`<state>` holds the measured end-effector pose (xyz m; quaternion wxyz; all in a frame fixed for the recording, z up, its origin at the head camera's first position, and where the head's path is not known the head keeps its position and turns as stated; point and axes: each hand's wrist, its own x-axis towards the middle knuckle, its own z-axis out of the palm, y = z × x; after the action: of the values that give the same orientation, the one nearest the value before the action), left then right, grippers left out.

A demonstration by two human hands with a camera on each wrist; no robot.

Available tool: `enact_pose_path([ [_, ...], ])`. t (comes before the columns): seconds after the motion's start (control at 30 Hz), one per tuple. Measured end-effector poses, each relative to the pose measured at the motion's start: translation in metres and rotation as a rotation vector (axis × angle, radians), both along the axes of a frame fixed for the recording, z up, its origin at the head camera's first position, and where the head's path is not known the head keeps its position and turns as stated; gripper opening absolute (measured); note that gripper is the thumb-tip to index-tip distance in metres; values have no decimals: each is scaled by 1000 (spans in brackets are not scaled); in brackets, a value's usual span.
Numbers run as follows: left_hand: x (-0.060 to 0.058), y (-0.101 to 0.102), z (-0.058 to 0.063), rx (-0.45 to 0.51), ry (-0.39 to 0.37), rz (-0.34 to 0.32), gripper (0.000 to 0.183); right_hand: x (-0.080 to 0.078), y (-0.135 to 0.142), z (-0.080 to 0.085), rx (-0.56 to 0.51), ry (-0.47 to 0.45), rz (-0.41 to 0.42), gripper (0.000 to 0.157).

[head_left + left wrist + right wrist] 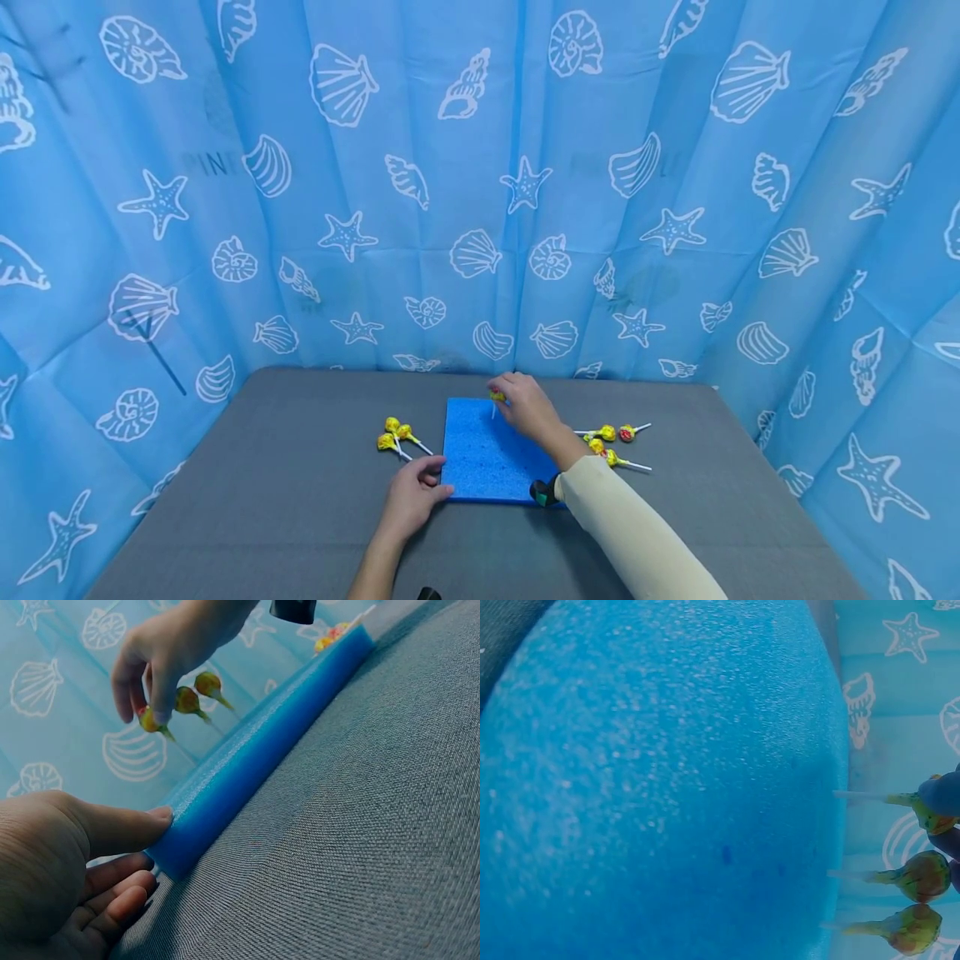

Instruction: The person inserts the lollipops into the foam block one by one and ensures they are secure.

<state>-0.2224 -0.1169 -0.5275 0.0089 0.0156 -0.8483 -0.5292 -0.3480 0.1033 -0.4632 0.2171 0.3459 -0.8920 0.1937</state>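
Note:
My right hand [528,410] pinches a yellow-and-red wrapped lollipop [497,396] by its candy end over the far part of a blue foam board [487,458]. The stick points down, its tip at the foam. Two more lollipops, one [924,876] beside the fingers and another [913,930] past it, stand upright in the foam in the right wrist view; the right hand hides them in the head view. At the board's near left corner, my left hand [411,496] holds the edge, with the thumb [131,827] on it and curled fingers beside it.
Three loose lollipops [387,442] lie left of the board on the grey table [300,500]. Several more lollipops [627,433] lie to its right, partly behind my right forearm. A blue shell-patterned curtain [480,208] hangs along the table's back and sides.

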Motion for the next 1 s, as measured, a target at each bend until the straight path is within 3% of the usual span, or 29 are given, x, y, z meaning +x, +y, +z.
enact_pose_path([
  [0.3,-1,0,0,5,6,-5,43,1,-2,-1,10,0,-21,34],
  [0.6,0,-1,0,3,10,-3,43,3,-2,0,-2,-119,-69,42],
  [1.0,0,1,0,0,9,12,42,16,6,6,-121,-222,-104,50],
])
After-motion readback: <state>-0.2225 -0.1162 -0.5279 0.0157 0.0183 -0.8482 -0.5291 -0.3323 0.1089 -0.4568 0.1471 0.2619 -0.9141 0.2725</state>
